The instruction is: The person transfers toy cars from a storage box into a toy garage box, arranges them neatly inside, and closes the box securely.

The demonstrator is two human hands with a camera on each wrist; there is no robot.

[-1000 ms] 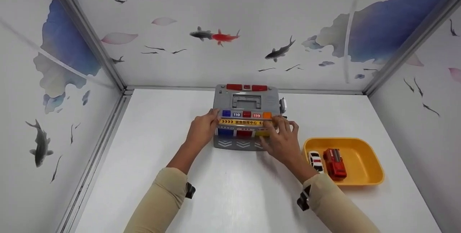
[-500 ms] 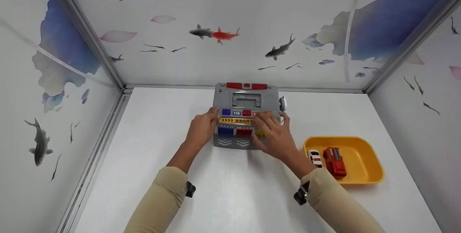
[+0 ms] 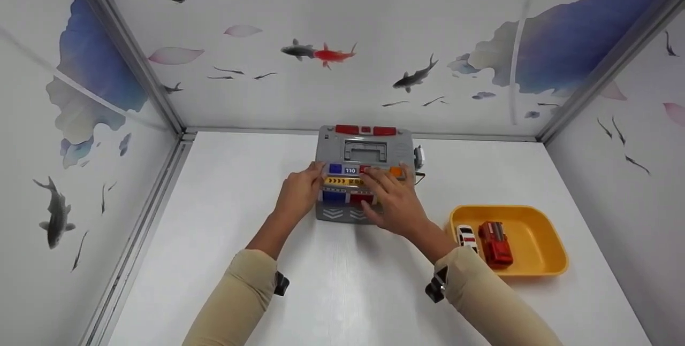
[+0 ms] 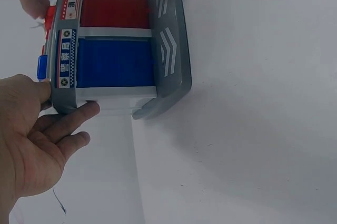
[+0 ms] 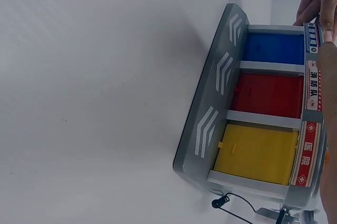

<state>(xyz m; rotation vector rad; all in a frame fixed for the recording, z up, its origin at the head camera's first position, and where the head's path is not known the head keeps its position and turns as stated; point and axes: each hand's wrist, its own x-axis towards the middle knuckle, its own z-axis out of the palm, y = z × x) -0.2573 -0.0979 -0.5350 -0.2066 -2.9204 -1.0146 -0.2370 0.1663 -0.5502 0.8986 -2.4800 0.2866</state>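
Observation:
A grey toy garage [image 3: 330,149] stands at the back middle of the table, with blue, red and yellow doors along its front. My left hand [image 3: 298,191] holds its left front corner, thumb on the top edge and fingers against the side wall. My right hand [image 3: 398,204] reaches over the front, its extended fingertips at the red button [image 3: 364,168] in the top row. This hand covers part of the yellow label strip. In the right wrist view the blue door [image 5: 274,48], red door [image 5: 268,95] and yellow door [image 5: 256,153] are all down.
To the right stands a yellow tray [image 3: 540,250] holding a white toy car [image 3: 466,236] and a red toy fire truck [image 3: 496,244]. A thin black cord [image 5: 239,197] hangs at the garage's right side. Printed wall panels enclose the table.
My right hand has moved left along the garage top, from its right end over the orange button to the red button. My left hand has stayed at the left corner.

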